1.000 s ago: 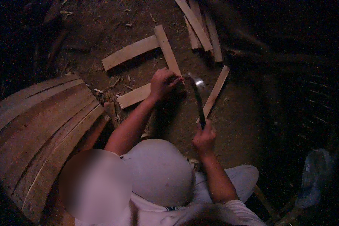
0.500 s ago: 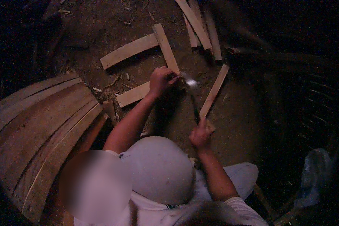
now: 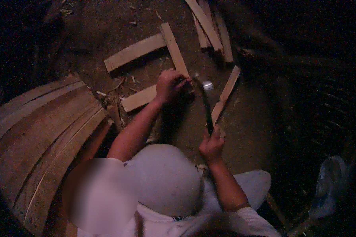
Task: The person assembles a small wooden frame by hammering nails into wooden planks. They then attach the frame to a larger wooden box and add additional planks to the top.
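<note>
My right hand [image 3: 213, 143] grips the dark handle of a hammer [image 3: 205, 106], whose shiny head is raised a little to the right of my left hand. Closed fingers of my left hand [image 3: 171, 87] are at the near end of a wooden slat [image 3: 175, 49]; whatever they pinch is too small and dark to make out. One pale crosspiece [image 3: 134, 52] meets that slat farther off. A second crosspiece [image 3: 139, 98] lies partly behind my left wrist.
A loose narrow slat [image 3: 226, 93] lies on the dirt floor beyond my right hand. Several more slats [image 3: 211, 29] are piled at the far right. Curved wooden boards [image 3: 47, 130] stand at my left. A clear plastic bag [image 3: 328, 185] is at the lower right.
The hammer head has shifted slightly to the right, away from my left hand, and my right hand has turned a little. My left hand has hardly moved.
</note>
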Available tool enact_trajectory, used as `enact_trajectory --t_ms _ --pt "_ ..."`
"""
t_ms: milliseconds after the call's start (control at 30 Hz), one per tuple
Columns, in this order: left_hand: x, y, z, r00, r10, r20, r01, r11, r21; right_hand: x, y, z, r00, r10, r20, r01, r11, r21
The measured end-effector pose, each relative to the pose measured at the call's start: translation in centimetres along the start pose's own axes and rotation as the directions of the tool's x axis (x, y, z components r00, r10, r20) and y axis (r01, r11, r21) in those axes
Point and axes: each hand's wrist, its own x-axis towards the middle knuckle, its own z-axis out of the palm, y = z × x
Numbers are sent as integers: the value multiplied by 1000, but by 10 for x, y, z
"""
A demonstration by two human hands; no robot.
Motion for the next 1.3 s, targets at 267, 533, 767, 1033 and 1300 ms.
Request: enact_trajectory --t_ms 267,533,767,1033,1300 --pt "6 -4 3 998 7 57 -11 997 72 7 4 3 980 149 135 -163 981 100" --pt "5 4 -17 997 66 25 -65 997 -44 0 13 -13 967 235 98 -253 935 248" --pt "-33 -14 -35 984 -100 -146 173 722 670 4 26 -4 961 202 191 -238 953 189" --pt "-37 -10 -31 999 -49 -9 38 618 785 2 25 -5 906 294 303 -327 943 61" --pt "-33 -4 -31 999 -37 -28 46 717 695 3 28 2 994 92 57 -97 989 109"
